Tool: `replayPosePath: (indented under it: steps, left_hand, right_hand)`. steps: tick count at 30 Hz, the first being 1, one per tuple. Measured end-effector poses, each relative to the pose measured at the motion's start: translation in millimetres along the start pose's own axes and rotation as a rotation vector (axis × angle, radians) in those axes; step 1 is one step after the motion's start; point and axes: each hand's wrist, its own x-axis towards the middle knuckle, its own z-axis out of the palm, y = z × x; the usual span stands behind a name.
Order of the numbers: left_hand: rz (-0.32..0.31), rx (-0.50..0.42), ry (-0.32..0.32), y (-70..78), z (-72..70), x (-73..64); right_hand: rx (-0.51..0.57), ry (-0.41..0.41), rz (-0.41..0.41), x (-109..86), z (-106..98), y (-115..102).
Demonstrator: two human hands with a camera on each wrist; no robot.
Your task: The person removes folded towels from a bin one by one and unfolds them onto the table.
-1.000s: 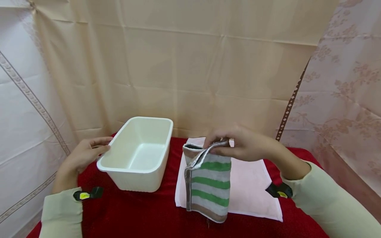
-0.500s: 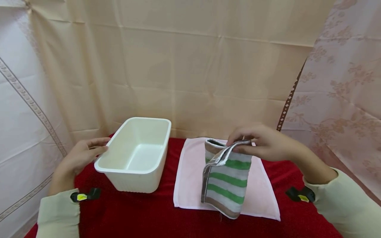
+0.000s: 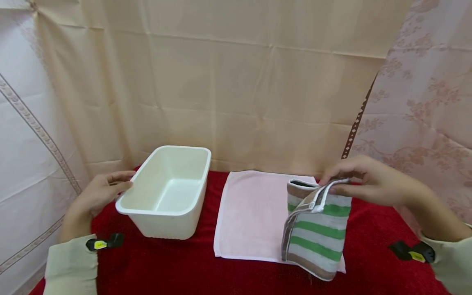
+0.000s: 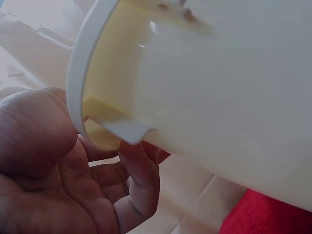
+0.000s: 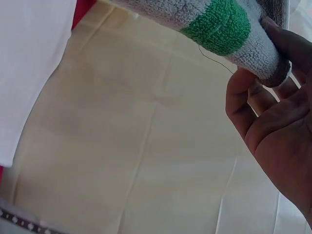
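My right hand [image 3: 372, 184] pinches the top edge of a folded striped towel [image 3: 318, 233], green, grey and brown. The towel hangs down over the right part of a flat pink cloth [image 3: 250, 217]. In the right wrist view, thumb and fingers hold the towel's [image 5: 222, 27] brown-edged end, and a loose thread dangles from it. At the left, my left hand [image 3: 97, 194] grips the left rim of a white plastic basin [image 3: 162, 223], which has nothing in it. The left wrist view shows fingers curled under the basin's rim [image 4: 78, 73], the thumb side on top.
A red cloth [image 3: 147, 266] covers the table under the basin and the pink cloth. Beige sheeting [image 3: 236, 90] hangs close behind, with patterned white and pink curtains [image 3: 439, 94] at the sides. The basin's walls stand well above the table.
My right hand has carried the striped towel to the right, uncovering more of the pink cloth's left part. The left hand stays on the basin; the view has shifted slightly.
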Motion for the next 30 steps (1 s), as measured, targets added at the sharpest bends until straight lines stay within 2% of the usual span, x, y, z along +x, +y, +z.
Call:
replayPosePath:
  steps: [3, 9, 15, 21, 26, 30]
  left_hand:
    - [0.012, -0.018, -0.007, -1.2, -0.1, 0.9]
    - [0.025, -0.063, -0.014, -4.5, -4.6, 1.5]
    - [0.0, -0.09, -0.016, -8.4, -10.4, -0.7]
    - [-0.016, -0.094, -0.013, -8.2, -13.8, -1.4]
    - [-0.019, -0.078, -0.014, -7.6, -14.5, 0.5]
    - [-0.015, -0.063, -0.013, -7.2, -14.1, 1.7]
  right_hand:
    - [0.018, 0.004, 0.001, -15.0, -4, 1]
    - [0.041, 0.029, 0.084, -37.1, -11, -6]
    - [-0.031, 0.028, 0.195, -49.9, -11, -13]
    - [-0.022, 0.037, 0.207, -63.1, -10, -14]
    - [-0.079, 0.047, 0.221, -72.6, -12, -19]
    - [-0.1, 0.054, 0.181, -80.1, -14, -22]
